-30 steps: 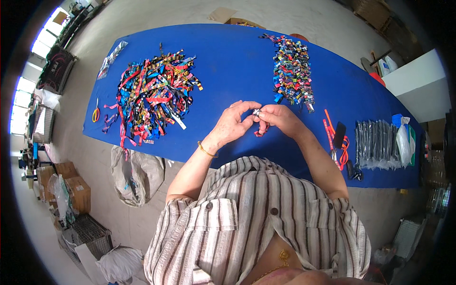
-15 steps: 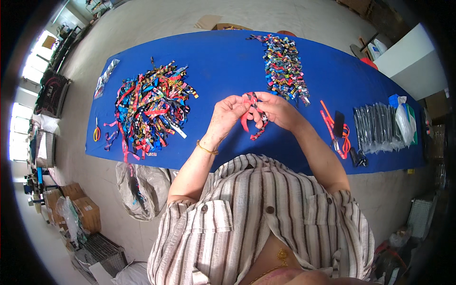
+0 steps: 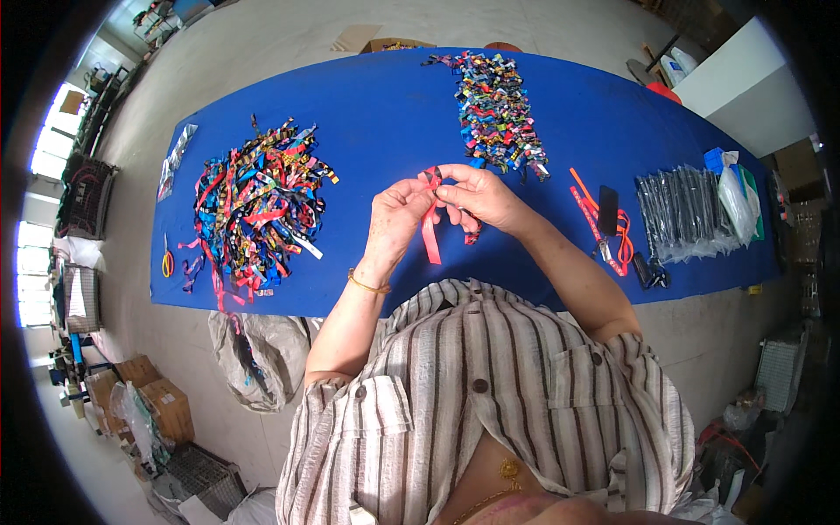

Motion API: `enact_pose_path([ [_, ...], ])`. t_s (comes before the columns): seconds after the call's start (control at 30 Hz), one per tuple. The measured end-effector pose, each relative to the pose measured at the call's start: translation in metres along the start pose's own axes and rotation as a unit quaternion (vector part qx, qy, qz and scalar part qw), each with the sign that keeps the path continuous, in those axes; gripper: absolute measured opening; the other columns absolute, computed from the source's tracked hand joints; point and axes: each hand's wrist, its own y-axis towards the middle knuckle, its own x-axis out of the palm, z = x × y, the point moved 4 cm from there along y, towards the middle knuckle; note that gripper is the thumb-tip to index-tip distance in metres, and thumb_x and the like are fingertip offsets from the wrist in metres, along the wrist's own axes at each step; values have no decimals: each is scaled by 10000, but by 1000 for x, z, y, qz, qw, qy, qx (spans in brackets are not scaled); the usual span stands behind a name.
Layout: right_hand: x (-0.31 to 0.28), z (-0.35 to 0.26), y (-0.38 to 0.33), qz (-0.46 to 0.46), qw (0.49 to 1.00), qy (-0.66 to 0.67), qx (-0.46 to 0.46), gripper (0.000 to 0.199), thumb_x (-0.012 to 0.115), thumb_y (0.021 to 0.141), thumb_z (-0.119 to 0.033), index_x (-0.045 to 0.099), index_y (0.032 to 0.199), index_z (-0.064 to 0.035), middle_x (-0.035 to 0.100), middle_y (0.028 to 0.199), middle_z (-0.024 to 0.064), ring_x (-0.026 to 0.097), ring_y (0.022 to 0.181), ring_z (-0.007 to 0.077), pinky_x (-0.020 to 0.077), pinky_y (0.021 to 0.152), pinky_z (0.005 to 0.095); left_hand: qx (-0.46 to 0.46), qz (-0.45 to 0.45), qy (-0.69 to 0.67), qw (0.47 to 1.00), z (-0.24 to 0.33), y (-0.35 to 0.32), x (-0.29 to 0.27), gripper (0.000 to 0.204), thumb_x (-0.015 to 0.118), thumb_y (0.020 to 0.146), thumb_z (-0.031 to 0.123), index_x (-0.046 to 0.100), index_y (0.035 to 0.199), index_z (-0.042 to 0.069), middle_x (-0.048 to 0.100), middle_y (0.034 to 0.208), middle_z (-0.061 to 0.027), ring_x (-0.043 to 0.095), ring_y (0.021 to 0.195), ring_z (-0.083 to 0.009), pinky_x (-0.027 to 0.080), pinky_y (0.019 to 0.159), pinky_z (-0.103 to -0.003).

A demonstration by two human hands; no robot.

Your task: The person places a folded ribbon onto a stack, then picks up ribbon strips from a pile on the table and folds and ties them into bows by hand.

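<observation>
Swinging straighter since the earlier frame, the red ribbon's [image 3: 431, 242] loose tail is now hanging toward the striped shirt [image 3: 516, 394], long axis running near-to-far. I'm seeing the left hand [image 3: 398, 214] and right hand [image 3: 481, 194] both pinching its upper part, neither being nearer. Outward, a tangled ribbon pile [image 3: 258, 206] is lying left, a ribbon column [image 3: 499, 109] ahead. I'm finding their printing too small to read.

Looks like a workshop or a packing room. Shown by the wide blue counter [image 3: 385, 101] with a big heap of ribbons [image 3: 262, 206] and a row of plastic packets [image 3: 687, 214], also by the plain grey floor [image 3: 569, 26], cardboard boxes [image 3: 166, 411], wire basket [image 3: 206, 477] and large sack [image 3: 282, 367].
</observation>
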Motion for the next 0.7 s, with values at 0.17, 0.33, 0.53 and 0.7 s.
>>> enact_pose_path([
  [0.17,-8,4,-3,4,1000,-7,-1,318,551,967,-202,549,1264,-89,583,672,-7,466,435,22,372,391,171,5,6,17,1000,-6,1,6,111,559,938,66,628,963,-19,656,831,-54,579,642,-99,503,631,-246],
  [0.33,-11,4,-4,15,999,-24,23,318,565,959,-197,556,1258,-88,571,644,-8,447,419,22,354,372,177,7,21,25,999,-11,1,7,118,544,943,65,623,968,-19,658,839,-55,589,673,-101,522,662,-257],
  [0.53,-13,4,-6,28,998,-41,26,311,567,956,-194,566,1253,-100,570,636,-9,442,420,21,346,371,178,6,18,20,1000,-14,-1,12,134,542,947,89,625,964,-15,672,850,-71,604,696,-107,527,684,-258],
  [0.7,-9,1,-6,24,998,-57,17,332,557,957,-183,548,1274,-87,598,680,10,476,451,33,368,388,180,5,16,-9,1000,-6,-3,16,141,576,944,130,623,907,3,665,801,-73,593,659,-100,502,630,-241],
])
